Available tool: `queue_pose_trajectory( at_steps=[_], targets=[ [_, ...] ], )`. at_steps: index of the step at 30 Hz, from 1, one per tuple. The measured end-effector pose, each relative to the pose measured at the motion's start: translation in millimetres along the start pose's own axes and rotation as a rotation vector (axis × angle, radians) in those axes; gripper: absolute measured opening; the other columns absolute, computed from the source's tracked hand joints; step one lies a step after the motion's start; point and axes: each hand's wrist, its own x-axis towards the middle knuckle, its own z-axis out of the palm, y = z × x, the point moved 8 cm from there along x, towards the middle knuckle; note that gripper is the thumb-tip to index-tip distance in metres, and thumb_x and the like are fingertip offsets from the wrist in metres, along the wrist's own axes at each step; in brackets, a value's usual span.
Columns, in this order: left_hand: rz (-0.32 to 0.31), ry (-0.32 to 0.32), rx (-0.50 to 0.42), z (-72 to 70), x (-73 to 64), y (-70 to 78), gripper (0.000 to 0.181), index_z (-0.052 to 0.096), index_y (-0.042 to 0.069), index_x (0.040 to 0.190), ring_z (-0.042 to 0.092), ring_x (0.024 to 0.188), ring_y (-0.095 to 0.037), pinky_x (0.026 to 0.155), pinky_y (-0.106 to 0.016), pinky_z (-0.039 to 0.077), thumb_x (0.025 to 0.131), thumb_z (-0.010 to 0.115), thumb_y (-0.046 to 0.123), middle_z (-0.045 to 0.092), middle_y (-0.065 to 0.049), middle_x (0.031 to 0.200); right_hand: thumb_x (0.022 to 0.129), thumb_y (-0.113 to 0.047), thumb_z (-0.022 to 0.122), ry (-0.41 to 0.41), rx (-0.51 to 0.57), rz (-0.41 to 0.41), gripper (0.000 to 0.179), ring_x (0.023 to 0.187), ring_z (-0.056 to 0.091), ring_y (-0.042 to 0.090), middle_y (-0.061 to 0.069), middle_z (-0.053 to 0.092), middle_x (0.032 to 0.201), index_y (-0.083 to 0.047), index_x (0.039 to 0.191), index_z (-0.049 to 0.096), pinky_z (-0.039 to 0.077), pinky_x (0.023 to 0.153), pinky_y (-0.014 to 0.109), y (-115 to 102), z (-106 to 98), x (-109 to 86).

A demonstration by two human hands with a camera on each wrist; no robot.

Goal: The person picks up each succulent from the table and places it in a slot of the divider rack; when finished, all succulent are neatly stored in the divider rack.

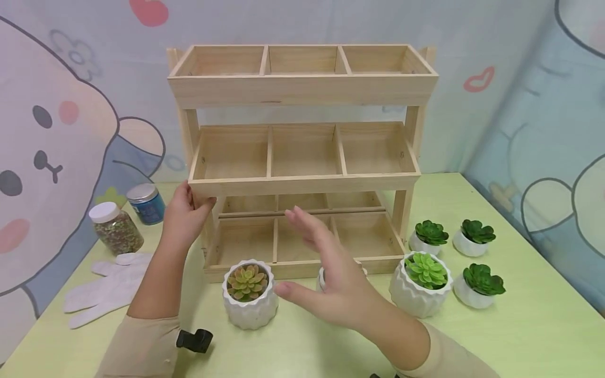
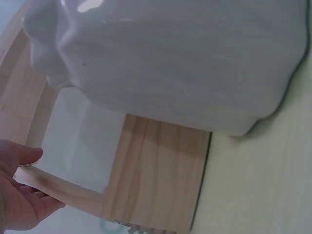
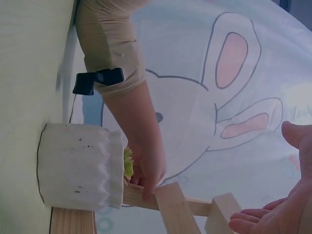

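A three-tier wooden shelf [image 1: 302, 92] with divided trays stands upright in the middle of the table. My left hand [image 1: 185, 220] grips its left side post, just under the middle tray; the left wrist view shows thumb and fingers around that wooden post [image 2: 66, 192]. My right hand [image 1: 337, 283] hovers in front of the lowest tray, fingers extended and thumb spread, holding nothing. Just left of it in the head view sits a white ruffled pot with a reddish-green succulent [image 1: 247, 283]. Another white pot [image 1: 321, 279] is mostly hidden behind the right hand.
On the right stand a white pot with a light green succulent [image 1: 425, 270] and several small dark green potted succulents [image 1: 482, 281]. To the left are a jar of granules [image 1: 118, 231], a blue tin [image 1: 147, 205] and white gloves [image 1: 108, 283]. A printed curtain [image 1: 302, 21] hangs behind.
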Motion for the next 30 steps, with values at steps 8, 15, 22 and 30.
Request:
queue_pose_trajectory(
  at_steps=[8,15,22,30],
  targets=[
    [0.016,0.049,0.157,-1.4,-1.6,-5.2,0.036,0.044,-0.005,0.126,0.054,0.107,-0.042,0.086,-0.054,0.045,0.098,0.046,0.019,0.055,-0.028,0.120,0.079,-0.042,0.074,-0.124,-0.002,0.224,0.094,0.135,0.026,0.010,-0.006,0.026,0.149,-0.018,0.149,0.017,0.027,0.106,0.039,28,45,14.0],
    [0.052,0.038,0.170,-0.8,-0.8,-1.8,0.033,0.045,-0.006,0.123,0.055,0.107,-0.042,0.086,-0.054,0.045,0.099,0.045,0.016,0.055,-0.029,0.119,0.061,-0.058,0.080,-0.268,-0.167,0.357,0.123,0.137,0.020,0.020,0.004,0.019,0.152,-0.017,0.151,0.007,0.027,0.104,0.048,58,73,11.9],
    [0.062,0.038,0.187,-2.0,0.1,0.5,0.032,0.045,-0.007,0.122,0.055,0.107,-0.042,0.086,-0.054,0.044,0.099,0.045,0.016,0.055,-0.030,0.119,0.053,-0.056,0.085,-0.278,-0.171,0.414,0.131,0.136,0.023,0.025,0.010,0.021,0.152,-0.012,0.150,0.010,0.028,0.103,0.048,81,89,6.5],
    [0.062,0.042,0.196,-1.0,0.0,-2.3,0.030,0.046,-0.006,0.120,0.056,0.105,-0.042,0.086,-0.053,0.045,0.099,0.045,0.015,0.056,-0.029,0.117,0.049,-0.052,0.088,-0.242,-0.160,0.439,0.128,0.127,0.039,0.023,0.011,0.036,0.142,-0.006,0.147,0.020,0.034,0.101,0.041,94,98,1.8]
  ],
)
